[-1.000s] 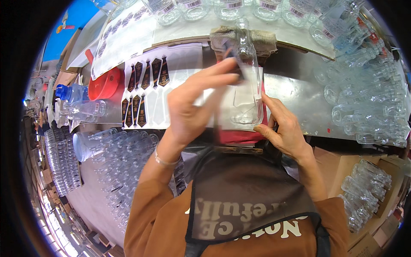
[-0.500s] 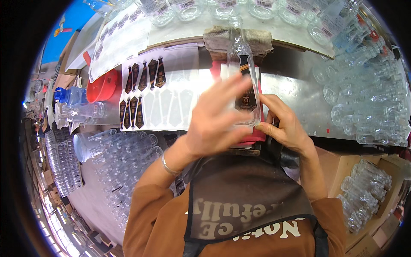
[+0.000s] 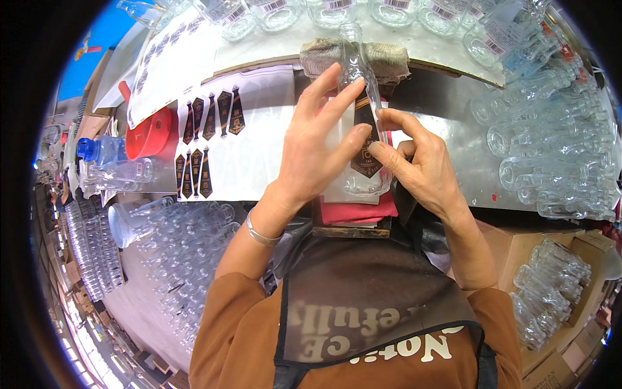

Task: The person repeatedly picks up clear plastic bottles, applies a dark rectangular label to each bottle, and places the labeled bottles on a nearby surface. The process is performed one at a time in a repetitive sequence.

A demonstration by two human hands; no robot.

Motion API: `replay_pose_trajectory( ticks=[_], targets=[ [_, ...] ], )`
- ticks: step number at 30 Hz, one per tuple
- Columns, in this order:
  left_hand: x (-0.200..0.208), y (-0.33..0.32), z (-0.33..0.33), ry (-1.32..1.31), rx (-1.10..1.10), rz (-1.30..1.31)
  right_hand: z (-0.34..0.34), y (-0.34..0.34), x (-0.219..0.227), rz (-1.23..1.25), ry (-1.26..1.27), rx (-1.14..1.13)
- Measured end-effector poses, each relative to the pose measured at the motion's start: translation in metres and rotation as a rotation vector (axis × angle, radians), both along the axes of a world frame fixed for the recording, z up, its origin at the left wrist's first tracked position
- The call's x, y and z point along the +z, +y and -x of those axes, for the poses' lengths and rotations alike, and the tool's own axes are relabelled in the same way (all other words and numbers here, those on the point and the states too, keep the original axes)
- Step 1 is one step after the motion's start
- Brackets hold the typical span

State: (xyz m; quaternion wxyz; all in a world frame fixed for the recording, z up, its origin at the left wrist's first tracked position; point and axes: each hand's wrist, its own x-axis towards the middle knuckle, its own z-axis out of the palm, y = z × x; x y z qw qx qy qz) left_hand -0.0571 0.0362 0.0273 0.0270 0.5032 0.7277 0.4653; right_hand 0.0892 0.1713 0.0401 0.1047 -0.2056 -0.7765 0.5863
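A clear glass bottle (image 3: 354, 65) lies on its back in front of me, neck pointing away, on a padded wooden stand. Its upper side bears a black necktie-shaped label (image 3: 368, 165) with gold marks and stripes. My left hand (image 3: 311, 139) has its fingers spread, the index fingertip at the label's top and the thumb on its middle. With bent fingers, my right hand (image 3: 418, 159) grips the bottle's right side, thumb on the label's edge. A rolled cloth (image 3: 392, 59) supports the neck, and red cloth (image 3: 350, 212) shows under the base.
To the left lies a white sheet of tie-shaped labels (image 3: 243, 170), beside a red tape dispenser (image 3: 148, 136). Bottles stand along the far shelf (image 3: 440, 71). More bottles lie at right (image 3: 551, 146), fill a cardboard box (image 3: 576, 279) and crowd the lower left (image 3: 184, 259).
My left hand has gone from a blurred sweep over the label to resting on it. My right hand has slid up the bottle's side from near the base.
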Motion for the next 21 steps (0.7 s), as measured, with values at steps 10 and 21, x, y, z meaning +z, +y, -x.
replay_pose_trajectory(
  ticks=[10,21],
  targets=[
    [-0.002,0.002,0.002,0.077,0.001,0.003,-0.001,0.004,-0.008,-0.018,0.025,0.019],
    [0.004,-0.028,-0.033,-0.985,-0.113,-0.035,-0.009,0.004,-0.019,0.238,0.108,0.009]
  ],
)
